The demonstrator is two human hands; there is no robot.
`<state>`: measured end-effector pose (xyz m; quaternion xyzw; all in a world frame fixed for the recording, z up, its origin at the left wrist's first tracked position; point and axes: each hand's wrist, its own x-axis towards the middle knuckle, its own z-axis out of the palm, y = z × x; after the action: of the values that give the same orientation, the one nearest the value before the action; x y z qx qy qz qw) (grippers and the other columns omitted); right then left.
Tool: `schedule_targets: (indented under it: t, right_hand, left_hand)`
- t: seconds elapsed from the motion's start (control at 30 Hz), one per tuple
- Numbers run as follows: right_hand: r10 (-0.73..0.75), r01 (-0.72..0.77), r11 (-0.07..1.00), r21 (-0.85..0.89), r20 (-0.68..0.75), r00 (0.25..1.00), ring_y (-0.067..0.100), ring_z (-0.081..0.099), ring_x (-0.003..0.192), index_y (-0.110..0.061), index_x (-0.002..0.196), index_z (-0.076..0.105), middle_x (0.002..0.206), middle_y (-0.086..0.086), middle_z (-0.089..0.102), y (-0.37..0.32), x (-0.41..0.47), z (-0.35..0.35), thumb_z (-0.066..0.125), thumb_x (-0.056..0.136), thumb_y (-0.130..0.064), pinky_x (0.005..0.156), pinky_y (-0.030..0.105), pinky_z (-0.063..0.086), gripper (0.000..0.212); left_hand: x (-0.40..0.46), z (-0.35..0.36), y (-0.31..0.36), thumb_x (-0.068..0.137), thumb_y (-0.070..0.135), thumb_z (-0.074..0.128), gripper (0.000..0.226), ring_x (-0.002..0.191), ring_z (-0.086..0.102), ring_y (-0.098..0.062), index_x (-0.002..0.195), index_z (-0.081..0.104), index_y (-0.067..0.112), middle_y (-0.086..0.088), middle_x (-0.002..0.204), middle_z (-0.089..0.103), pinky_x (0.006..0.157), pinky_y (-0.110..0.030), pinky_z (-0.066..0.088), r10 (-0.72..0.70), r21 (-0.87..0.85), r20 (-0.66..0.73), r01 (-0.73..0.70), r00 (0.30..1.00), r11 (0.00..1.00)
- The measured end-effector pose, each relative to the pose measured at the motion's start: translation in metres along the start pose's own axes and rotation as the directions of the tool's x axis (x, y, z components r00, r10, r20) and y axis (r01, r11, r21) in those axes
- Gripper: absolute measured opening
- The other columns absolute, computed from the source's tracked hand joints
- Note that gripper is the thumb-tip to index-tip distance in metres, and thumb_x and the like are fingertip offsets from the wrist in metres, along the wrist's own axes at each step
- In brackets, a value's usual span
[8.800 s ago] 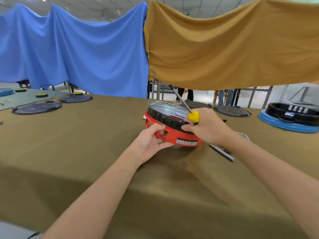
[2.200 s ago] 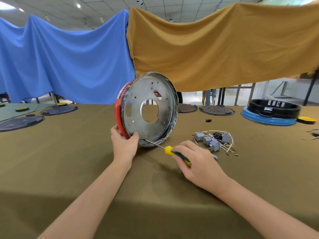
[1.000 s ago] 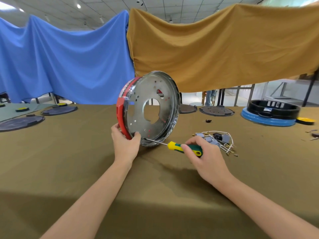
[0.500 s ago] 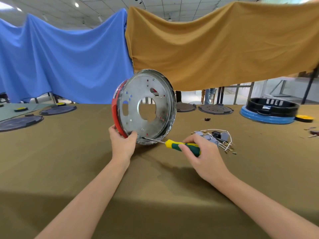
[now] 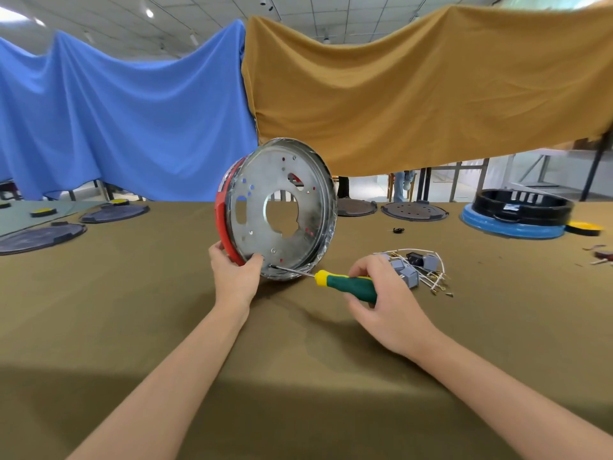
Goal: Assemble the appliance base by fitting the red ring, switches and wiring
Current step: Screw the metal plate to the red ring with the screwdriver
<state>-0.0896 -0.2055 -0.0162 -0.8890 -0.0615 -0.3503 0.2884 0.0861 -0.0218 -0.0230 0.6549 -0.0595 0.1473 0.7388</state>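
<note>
Discs first, far left of frame: two dark flat round plastic lids [image 5: 43,234] on the olive-brown cloth-covered table [image 5: 132,310], w/ small yellow-topped caps [image 5: 43,212] behind them. Blue fabric sheet [image 5: 116,111] hangs across upper left.

Left hand [image 5: 234,273], just left of centre, grips the lower edge of the round metal appliance base w/ red plastic ring [image 5: 278,210]; fingers behind the red rim, thumb on the metal face. Base stands on edge on the table, tilted a bit, shiny perforated underside w/ big centre hole facing the camera, red ring showing along its left edge.

Green-and-yellow-handled screwdriver [image 5: 345,283] lies nearly level, centre frame; its tip sits at a hole low on the metal face, just beside the left thumb. Right hand [image 5: 388,303], right of centre, has fingers curled round the green handle.

Just behind the right hand: bundle of small grey switches w/ white wiring [image 5: 418,270] on the table, apart from the base. Mustard-brown fabric sheet [image 5: 431,94] hangs upper right. Far right: black round housing stacked on a blue ring [image 5: 517,214]; two more dark discs [image 5: 414,211] mid-back.
</note>
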Motion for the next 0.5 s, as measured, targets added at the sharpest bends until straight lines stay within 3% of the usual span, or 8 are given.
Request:
schedule_targets:
  t: [0.17,0.3,0.43,0.5]
  right_hand:
    - [0.054,-0.054,0.999,0.002,-0.060,0.997,0.010,0.050,0.071,-0.015,0.093,0.058,0.081,-0.003,0.056,-0.0004,0.0011,-0.0002,0.067,0.092,-0.025,0.060,0.016,0.036,0.013]
    - [0.125,-0.131,0.988,-0.084,-0.066,0.990,0.013,0.044,0.053,-0.014,0.084,0.058,0.060,0.003,0.055,0.0025,0.0029,0.0030,0.055,0.097,-0.039,0.054,0.029,0.032,0.029]
    - [0.060,-0.061,0.997,-0.038,-0.016,0.998,0.010,0.051,0.079,-0.019,0.096,0.054,0.092,-0.006,0.051,0.0006,0.0036,0.0026,0.066,0.090,-0.027,0.065,0.019,0.041,0.015]
    - [0.021,-0.021,1.000,-0.020,0.033,0.999,0.008,0.049,0.088,-0.022,0.100,0.048,0.100,-0.008,0.042,0.0006,0.0022,0.0017,0.068,0.084,-0.016,0.070,0.013,0.041,0.027]
  left_hand:
    - [-0.0011,0.0009,-0.0008,0.081,0.006,0.069,0.052,0.095,0.063,-0.013,0.121,0.040,0.022,-0.008,0.121,0.059,0.081,-0.027,0.050,0.044,0.015,0.039,-0.045,0.998,0.999]
    - [-0.0028,0.0025,-0.0010,0.082,0.005,0.069,0.050,0.102,0.064,-0.017,0.118,0.040,0.025,-0.011,0.125,0.056,0.089,-0.033,0.053,0.071,0.039,0.070,-0.074,0.995,0.997]
    - [-0.0016,0.0016,-0.0001,0.082,0.004,0.069,0.050,0.091,0.063,-0.010,0.119,0.041,0.023,-0.009,0.121,0.059,0.075,-0.023,0.049,0.054,0.020,0.041,-0.055,0.998,0.998]
    - [-0.0006,0.0012,0.0003,0.080,0.005,0.069,0.050,0.092,0.062,-0.012,0.119,0.041,0.022,-0.008,0.120,0.059,0.079,-0.030,0.054,0.018,0.020,0.012,-0.018,1.000,1.000]
